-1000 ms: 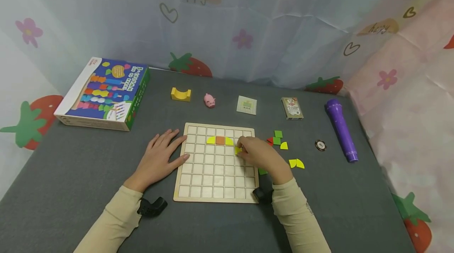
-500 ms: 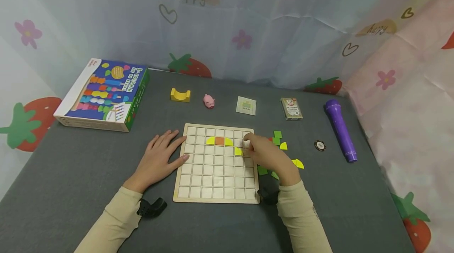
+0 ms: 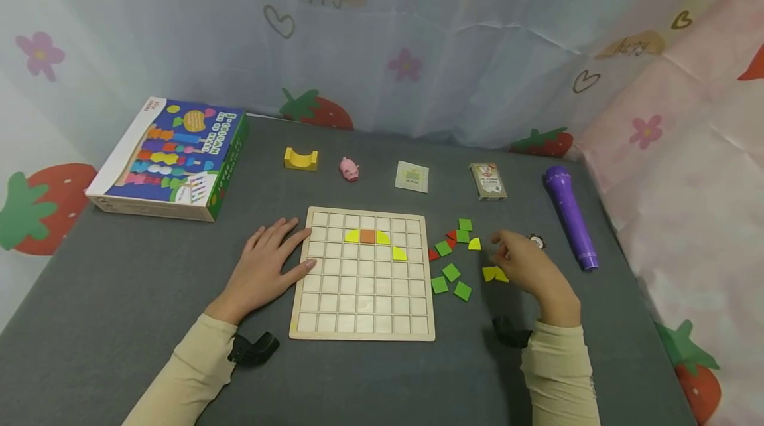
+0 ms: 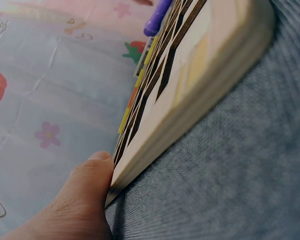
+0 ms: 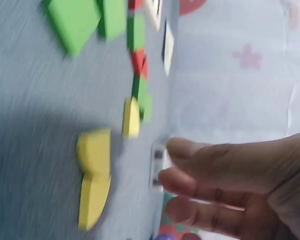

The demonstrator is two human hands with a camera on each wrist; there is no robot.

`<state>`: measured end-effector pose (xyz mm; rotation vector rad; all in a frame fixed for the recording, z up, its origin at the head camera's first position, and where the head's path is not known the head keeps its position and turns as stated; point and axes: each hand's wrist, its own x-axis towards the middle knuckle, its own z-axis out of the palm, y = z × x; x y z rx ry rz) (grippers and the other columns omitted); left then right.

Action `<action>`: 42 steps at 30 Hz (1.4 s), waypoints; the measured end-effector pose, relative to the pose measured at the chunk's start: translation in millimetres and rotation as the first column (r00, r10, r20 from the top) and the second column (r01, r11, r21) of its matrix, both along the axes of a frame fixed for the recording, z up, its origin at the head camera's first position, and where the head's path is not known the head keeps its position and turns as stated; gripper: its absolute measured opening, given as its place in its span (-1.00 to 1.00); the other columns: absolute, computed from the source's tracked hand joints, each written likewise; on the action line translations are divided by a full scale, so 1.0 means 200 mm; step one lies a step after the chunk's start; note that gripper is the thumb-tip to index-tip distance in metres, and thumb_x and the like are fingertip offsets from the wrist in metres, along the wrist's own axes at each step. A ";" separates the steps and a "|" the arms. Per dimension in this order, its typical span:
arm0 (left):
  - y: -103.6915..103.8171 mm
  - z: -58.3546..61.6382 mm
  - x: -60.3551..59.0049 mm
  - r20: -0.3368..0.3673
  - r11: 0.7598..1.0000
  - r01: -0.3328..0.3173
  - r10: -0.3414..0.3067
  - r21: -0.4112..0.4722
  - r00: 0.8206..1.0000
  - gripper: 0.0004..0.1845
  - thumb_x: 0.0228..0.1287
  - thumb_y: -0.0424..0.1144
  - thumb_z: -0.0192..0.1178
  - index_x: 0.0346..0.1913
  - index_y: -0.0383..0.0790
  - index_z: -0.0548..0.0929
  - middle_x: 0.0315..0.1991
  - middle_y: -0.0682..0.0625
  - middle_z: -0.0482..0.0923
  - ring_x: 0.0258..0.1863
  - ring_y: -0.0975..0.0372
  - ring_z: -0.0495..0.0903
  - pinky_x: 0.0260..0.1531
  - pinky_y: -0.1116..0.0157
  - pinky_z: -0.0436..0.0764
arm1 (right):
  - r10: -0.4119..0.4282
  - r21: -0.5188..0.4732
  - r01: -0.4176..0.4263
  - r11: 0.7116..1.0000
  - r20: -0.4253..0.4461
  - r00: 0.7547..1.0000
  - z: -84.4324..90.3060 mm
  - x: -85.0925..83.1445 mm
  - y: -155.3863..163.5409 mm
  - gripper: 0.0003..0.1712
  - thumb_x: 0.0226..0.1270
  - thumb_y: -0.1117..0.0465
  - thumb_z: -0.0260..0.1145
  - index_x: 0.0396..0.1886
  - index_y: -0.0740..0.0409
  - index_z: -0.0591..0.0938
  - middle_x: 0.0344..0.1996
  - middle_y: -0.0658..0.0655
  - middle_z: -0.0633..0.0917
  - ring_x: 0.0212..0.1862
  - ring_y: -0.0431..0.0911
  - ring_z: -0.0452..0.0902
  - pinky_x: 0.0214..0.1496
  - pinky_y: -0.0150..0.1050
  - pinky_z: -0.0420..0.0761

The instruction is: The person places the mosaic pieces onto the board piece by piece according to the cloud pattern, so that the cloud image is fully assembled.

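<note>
A wooden grid board (image 3: pixel 365 285) lies flat on the table. In its upper rows sit an orange square tile (image 3: pixel 367 237), a yellow curved-edge tile on either side of it, and another yellow tile (image 3: pixel 399 254) lower to the right. My left hand (image 3: pixel 262 270) rests at the board's left edge, fingers spread; its thumb (image 4: pixel 87 185) touches the edge in the left wrist view. Off the board's right side, my right hand (image 3: pixel 534 270) hovers beside two yellow quarter-round tiles (image 5: pixel 95 152). Its fingers are loosely bent, with nothing between thumb and fingertips.
Green squares (image 3: pixel 462 290) and red triangles (image 3: pixel 433 255) lie loose right of the board. Behind stand a game box (image 3: pixel 173 154), yellow block (image 3: pixel 301 159), pink pig (image 3: pixel 349 169), paper card (image 3: pixel 412 176) and card pack (image 3: pixel 488 181). A purple microphone-shaped object (image 3: pixel 571 217) lies far right.
My right hand has let go of the yellow tile on the board and moved right, over the loose yellow tiles. My left hand stays at the board's edge.
</note>
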<state>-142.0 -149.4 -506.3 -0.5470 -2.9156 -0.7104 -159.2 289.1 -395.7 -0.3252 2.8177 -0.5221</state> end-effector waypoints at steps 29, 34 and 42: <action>0.00 0.00 0.00 0.002 1.000 -0.006 0.006 -0.012 1.000 -0.28 0.30 0.26 0.05 0.44 0.01 0.29 0.45 -0.14 0.14 0.47 -0.05 0.02 0.38 -0.16 -0.05 | -0.036 0.042 0.032 0.999 0.098 0.995 -0.14 0.09 0.00 -0.70 0.36 0.08 0.27 -0.36 0.24 0.48 -0.54 0.07 0.49 -0.50 -0.12 0.35 -0.48 -0.27 0.35; 0.00 0.00 0.00 0.002 1.000 -0.010 0.010 -0.013 1.000 -0.28 0.31 0.26 0.05 0.43 0.01 0.29 0.45 -0.15 0.15 0.47 -0.05 0.03 0.38 -0.16 -0.05 | 0.000 0.027 -0.002 1.000 0.062 0.998 -0.14 0.09 -0.02 -0.73 0.28 0.13 0.34 -0.31 0.26 0.52 -0.49 0.09 0.51 -0.46 -0.11 0.38 -0.42 -0.24 0.40; 0.00 0.00 0.00 0.015 1.000 -0.010 0.010 -0.022 1.000 -0.27 0.31 0.27 0.04 0.44 0.00 0.28 0.46 -0.15 0.14 0.47 -0.05 0.02 0.39 -0.16 -0.06 | 0.061 -0.006 -0.060 0.998 0.052 0.997 -0.13 0.12 -0.01 -0.73 0.16 0.26 0.43 -0.24 0.26 0.53 -0.45 0.08 0.54 -0.41 -0.12 0.39 -0.36 -0.24 0.43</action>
